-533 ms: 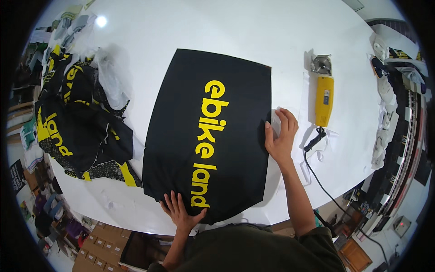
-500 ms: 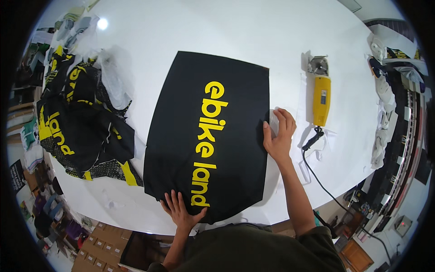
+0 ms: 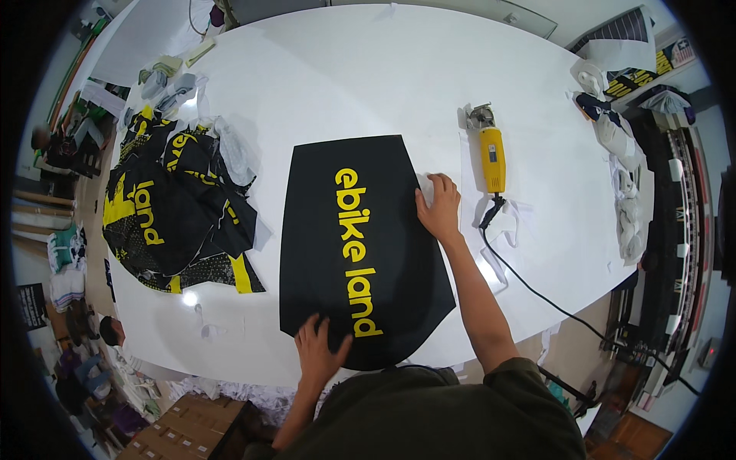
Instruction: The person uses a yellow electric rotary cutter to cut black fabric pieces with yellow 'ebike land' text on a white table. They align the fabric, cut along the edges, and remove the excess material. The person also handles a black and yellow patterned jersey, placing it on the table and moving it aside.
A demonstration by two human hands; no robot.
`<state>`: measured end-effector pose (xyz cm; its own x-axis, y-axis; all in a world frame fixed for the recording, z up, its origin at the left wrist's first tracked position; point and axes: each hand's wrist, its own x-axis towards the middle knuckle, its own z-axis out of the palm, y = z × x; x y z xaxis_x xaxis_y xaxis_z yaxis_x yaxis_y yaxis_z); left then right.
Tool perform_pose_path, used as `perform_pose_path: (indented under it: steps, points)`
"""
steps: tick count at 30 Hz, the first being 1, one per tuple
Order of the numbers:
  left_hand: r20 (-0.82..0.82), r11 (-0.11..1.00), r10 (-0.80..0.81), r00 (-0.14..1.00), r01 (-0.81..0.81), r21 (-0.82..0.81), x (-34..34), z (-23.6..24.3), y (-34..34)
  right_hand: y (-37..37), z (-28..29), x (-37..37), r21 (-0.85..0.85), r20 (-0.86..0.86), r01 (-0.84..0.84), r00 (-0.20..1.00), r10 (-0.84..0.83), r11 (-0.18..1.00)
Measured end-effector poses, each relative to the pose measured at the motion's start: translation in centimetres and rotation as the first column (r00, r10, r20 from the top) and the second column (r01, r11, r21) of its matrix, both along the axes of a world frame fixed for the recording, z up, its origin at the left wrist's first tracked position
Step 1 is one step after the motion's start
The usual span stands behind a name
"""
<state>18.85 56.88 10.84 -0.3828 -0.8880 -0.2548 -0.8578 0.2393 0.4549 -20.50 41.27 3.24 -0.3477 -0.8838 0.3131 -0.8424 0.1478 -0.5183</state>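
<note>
A black fabric panel with large yellow lettering lies flat on the white table in front of me. Its lower end comes close to my body. My left hand is at the panel's lower left edge, fingers apart and slightly bent over the cloth. By the upper right edge rests my right hand, fingers spread, its thumb on the fabric and the other fingertips beyond the edge. Neither hand grips anything. To the right of it lies a yellow electric cloth cutter with a metal cutting head.
The white table spreads out around the panel. A heap of black and yellow printed fabric sits at left. The cutter's black cord runs off the right side, past white scraps. White cloth bundles line the right edge; cardboard boxes stand below left.
The whole view has shifted and turned slightly, showing more of the table's far edge. My left fingers, flatter before, are now more bent. My right hand stays by the panel's right edge.
</note>
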Motion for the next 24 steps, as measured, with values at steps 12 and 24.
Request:
perform_pose_path:
  steps: [12,24]
  points:
    - [0.009,0.821,-0.450,0.893,0.417,-0.389,-12.5,-6.1,-31.1,-4.9,0.9,2.2,0.126,-0.135,-0.344,0.923,0.360,0.930]
    - [0.114,0.869,-0.421,0.900,0.436,-0.233,-12.9,-7.7,-33.7,-7.0,0.0,1.8,0.363,-0.123,-0.297,0.924,0.362,0.883]
